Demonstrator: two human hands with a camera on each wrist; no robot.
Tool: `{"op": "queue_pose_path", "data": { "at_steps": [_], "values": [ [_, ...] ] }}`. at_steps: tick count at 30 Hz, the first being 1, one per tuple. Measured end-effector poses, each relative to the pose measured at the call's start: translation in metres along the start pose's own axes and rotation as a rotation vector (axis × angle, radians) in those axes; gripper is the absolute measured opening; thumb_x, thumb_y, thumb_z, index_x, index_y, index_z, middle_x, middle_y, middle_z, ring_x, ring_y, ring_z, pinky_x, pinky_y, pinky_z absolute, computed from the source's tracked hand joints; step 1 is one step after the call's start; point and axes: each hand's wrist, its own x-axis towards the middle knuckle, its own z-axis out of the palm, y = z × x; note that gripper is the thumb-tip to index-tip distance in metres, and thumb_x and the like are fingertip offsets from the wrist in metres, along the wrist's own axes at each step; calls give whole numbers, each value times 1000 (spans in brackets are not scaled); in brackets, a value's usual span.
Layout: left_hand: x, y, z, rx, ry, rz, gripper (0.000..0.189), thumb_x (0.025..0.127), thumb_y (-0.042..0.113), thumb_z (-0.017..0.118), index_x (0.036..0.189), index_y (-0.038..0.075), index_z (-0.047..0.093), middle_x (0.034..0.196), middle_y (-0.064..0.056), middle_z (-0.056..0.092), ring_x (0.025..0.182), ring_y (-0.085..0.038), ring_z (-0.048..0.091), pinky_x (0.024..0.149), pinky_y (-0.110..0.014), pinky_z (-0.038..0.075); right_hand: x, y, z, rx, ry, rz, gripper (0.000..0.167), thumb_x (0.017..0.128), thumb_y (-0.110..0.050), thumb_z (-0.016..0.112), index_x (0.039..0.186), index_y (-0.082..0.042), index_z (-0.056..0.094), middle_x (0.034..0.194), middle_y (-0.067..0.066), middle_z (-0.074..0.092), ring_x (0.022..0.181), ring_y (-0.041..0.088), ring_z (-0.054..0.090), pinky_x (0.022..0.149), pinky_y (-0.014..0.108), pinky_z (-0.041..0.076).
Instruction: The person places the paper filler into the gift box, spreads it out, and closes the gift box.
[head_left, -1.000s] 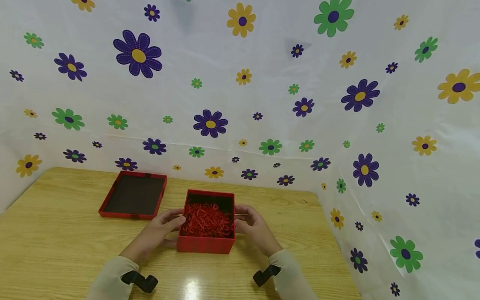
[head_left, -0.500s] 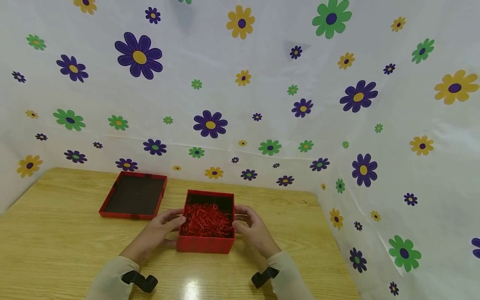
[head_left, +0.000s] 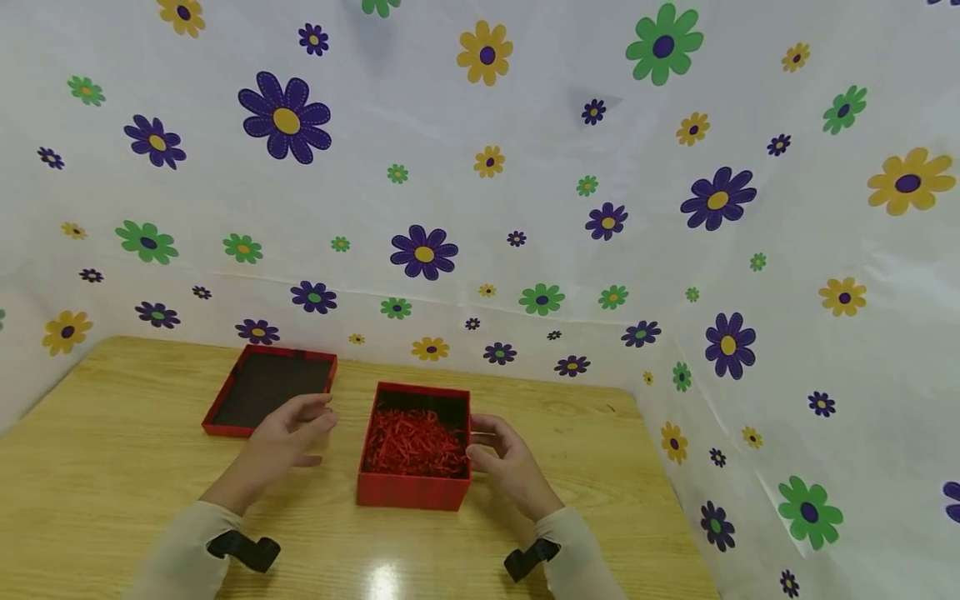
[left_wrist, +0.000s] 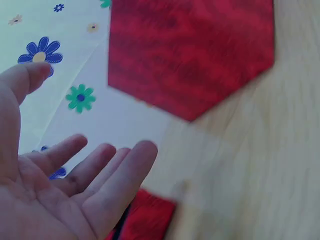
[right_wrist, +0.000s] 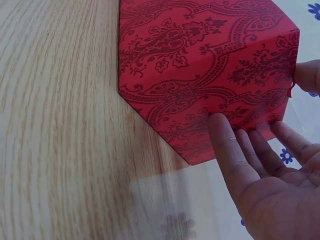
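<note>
A red patterned box (head_left: 412,492) filled with red shredded paper (head_left: 412,442) stands on the table in the head view. My right hand (head_left: 513,462) touches its right wall. In the right wrist view, extended fingertips (right_wrist: 220,122) rest against that wall, and the thumb (right_wrist: 307,77) lies near the rim. My left hand (head_left: 277,446) is off the box, fingers spread and loosely bent, holding nothing. It lies in front of the red lid (head_left: 258,392), hiding part of its near right corner. The left wrist view shows the box (left_wrist: 195,50) apart from the fingers.
The wooden table (head_left: 97,467) reaches back to a white flower-print sheet (head_left: 450,200). The sheet also runs along the right side. The lid lies with its dark inside facing up, left of the box.
My left hand has let go of the box and moved left, toward the lid. The right hand stays at the box's right wall. The box has not visibly moved.
</note>
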Motion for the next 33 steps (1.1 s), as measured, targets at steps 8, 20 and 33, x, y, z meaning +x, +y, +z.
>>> {"op": "queue_pose_path", "data": {
  "at_steps": [8,20,33],
  "values": [
    [-5,13,-53,212,185,4,87,102,54,59,164,6,21,151,-29,45,129,-45,54,84,-39,62,0,3,-1,10,-4,-5,51,103,-13,65,150,-3,46,148,23,50,134,41,50,93,31,58],
    [-4,-7,-112,479,204,-172,96,104,62,47,163,-3,8,153,-45,27,133,-63,36,99,-73,42,-1,3,0,30,7,27,50,104,-16,65,150,-6,47,148,21,50,131,37,52,93,33,58],
    [1,-49,-134,353,164,-236,70,106,15,54,161,-6,15,148,-46,37,116,-49,63,79,-34,62,-2,6,1,50,16,42,51,104,-17,64,151,-7,46,149,22,49,130,35,54,94,33,58]
  ]
}}
